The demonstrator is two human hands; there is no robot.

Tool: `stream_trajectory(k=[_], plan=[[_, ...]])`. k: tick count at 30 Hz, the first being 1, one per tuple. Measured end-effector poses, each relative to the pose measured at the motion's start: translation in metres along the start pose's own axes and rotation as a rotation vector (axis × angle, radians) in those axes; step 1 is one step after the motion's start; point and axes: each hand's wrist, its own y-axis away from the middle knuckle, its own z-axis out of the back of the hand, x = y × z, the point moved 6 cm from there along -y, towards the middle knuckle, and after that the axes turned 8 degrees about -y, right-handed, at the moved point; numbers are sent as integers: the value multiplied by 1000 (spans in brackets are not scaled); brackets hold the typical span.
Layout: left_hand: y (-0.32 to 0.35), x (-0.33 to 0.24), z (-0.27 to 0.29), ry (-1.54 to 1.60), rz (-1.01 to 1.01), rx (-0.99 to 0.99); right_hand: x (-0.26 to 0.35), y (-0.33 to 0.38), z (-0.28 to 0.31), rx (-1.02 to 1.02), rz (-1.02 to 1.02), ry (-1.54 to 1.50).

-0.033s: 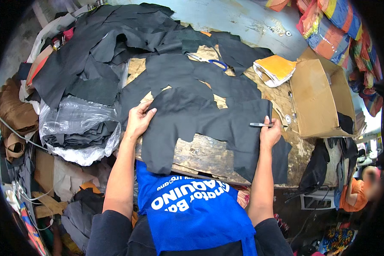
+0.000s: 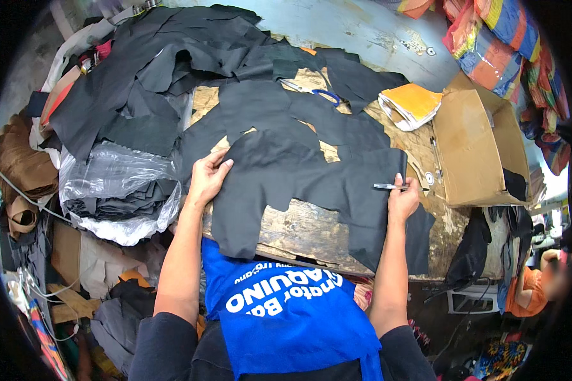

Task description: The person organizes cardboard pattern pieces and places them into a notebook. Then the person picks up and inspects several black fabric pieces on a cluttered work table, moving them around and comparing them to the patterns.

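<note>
A large, irregular piece of black leather-like sheet [image 2: 337,184] lies over the wooden board, with its near edge cut away in the middle. At its upper left edge my left hand [image 2: 208,178] pinches it, thumb on top and the other fingers partly hidden. My right hand [image 2: 403,200] is closed around a slim silver-grey pen [image 2: 388,187], which points left across the sheet's right edge. That hand also rests against the edge; whether it grips the sheet, I cannot tell. Beyond lie more black pieces [image 2: 254,105] and scissors with blue handles [image 2: 324,96].
Black sheets [image 2: 140,76] are heaped at the far left, above a clear plastic bag [image 2: 117,174] of black pieces. On the right stand a cardboard box [image 2: 470,146] and a folded orange-and-white cloth [image 2: 411,103]. The worn wooden board [image 2: 305,232] shows near me. A person in orange [image 2: 527,292] is at the far right.
</note>
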Motion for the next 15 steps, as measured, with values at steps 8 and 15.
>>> stream_trajectory(k=[8, 15], plan=[[-7, 0, 4, 74, -52, -52, 4, -2, 0, -38, 30, -109], [-2, -44, 14, 259, 4, -20, 19, -37, 35, 55, 84, -427]])
